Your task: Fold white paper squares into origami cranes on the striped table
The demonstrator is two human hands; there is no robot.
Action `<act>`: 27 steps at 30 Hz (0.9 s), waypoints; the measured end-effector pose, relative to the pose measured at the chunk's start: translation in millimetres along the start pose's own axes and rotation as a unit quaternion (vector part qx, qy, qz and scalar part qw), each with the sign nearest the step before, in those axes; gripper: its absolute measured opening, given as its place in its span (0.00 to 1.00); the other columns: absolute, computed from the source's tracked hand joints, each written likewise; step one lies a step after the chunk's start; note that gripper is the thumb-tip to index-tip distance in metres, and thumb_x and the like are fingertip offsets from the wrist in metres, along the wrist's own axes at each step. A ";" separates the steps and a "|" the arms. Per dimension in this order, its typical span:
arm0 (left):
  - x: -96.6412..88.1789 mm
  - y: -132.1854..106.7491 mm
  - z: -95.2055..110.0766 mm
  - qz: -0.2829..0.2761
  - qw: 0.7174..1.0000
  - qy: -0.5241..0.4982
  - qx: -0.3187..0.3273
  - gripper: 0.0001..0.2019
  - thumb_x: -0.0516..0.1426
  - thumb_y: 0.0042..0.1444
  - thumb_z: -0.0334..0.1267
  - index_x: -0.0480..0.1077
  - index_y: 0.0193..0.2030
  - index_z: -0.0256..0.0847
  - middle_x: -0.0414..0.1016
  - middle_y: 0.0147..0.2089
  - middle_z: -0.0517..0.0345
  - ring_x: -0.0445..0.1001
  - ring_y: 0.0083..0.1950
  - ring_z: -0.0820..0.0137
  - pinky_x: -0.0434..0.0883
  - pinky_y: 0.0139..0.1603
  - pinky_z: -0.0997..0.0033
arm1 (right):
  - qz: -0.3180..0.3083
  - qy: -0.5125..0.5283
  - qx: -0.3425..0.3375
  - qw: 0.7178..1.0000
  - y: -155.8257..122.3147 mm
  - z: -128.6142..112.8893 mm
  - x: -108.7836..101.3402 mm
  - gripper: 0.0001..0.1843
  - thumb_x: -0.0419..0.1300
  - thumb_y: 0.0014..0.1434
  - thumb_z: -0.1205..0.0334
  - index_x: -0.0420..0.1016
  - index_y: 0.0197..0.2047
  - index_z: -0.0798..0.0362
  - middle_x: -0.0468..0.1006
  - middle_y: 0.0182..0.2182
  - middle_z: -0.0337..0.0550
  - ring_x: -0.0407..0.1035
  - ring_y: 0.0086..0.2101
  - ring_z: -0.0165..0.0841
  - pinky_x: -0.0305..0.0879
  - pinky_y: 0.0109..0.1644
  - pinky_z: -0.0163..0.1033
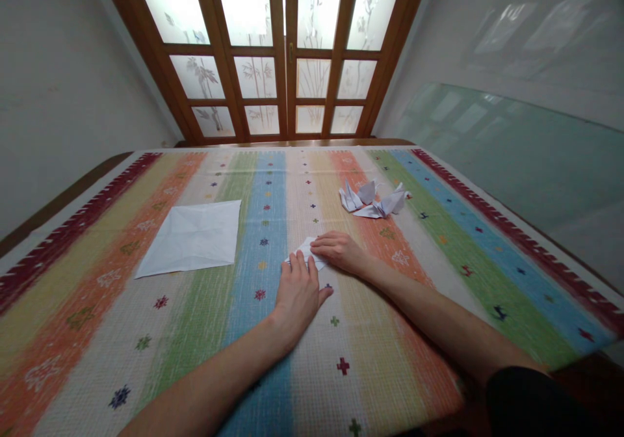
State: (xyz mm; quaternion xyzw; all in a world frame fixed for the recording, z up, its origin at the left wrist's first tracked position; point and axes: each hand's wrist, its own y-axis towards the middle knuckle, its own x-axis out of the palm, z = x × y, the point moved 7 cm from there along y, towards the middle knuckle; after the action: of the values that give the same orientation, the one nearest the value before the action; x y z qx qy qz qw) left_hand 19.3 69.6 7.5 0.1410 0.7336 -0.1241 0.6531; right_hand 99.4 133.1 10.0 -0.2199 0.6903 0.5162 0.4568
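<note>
A small folded piece of white paper (307, 244) lies on the striped tablecloth between my hands, partly hidden under my fingers. My left hand (298, 287) rests flat on its near left part, fingers stretched forward and thumb out to the right. From the right, my right hand (338, 251) lays its extended fingertips on the paper's right edge. A larger square white sheet (195, 237), faintly creased, is spread out to the left. Beyond my right hand sit several folded paper cranes (375, 201) grouped close together.
The table is covered by a striped, patterned tablecloth (195, 326). A glass panel (511, 164) leans along the right wall. Wooden doors with frosted panes (263, 76) stand behind the far edge, and a plain wall (63, 86) is at the left.
</note>
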 end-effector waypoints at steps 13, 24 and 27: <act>1.5 1.1 0.2 0.018 0.999 -0.022 0.027 0.35 0.53 0.60 0.53 0.61 0.63 0.23 0.60 0.66 0.29 0.62 0.64 0.42 0.64 0.58 0.46 | -0.019 0.007 0.016 1.000 0.8 2.3 -1.1 0.10 0.57 0.62 0.69 0.80 0.38 0.53 0.83 0.39 0.47 0.77 0.41 0.35 0.70 0.46 0.41; -0.2 1.8 -1.8 0.028 0.997 -0.058 0.035 0.32 0.54 0.60 0.52 0.64 0.61 0.25 0.61 0.65 0.29 0.63 0.62 0.41 0.63 0.58 0.45 | -0.045 0.032 0.095 0.994 -10.1 12.2 -11.7 0.15 0.55 0.59 0.73 0.80 0.43 0.52 0.83 0.42 0.46 0.75 0.46 0.37 0.68 0.49 0.45; -1.4 2.1 -2.5 0.028 0.997 -0.058 0.044 0.31 0.54 0.59 0.53 0.66 0.60 0.26 0.61 0.66 0.31 0.63 0.62 0.42 0.62 0.58 0.45 | -0.045 0.043 0.116 0.991 -12.6 12.7 -11.4 0.13 0.56 0.59 0.72 0.80 0.43 0.52 0.82 0.44 0.47 0.75 0.46 0.37 0.68 0.51 0.46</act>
State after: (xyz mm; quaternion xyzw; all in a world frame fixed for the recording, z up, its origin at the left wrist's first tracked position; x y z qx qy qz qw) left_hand 17.9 72.5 9.2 0.1828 0.6839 -0.1461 0.6911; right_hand 119.8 138.2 12.7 -0.2187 0.7538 0.4016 0.4719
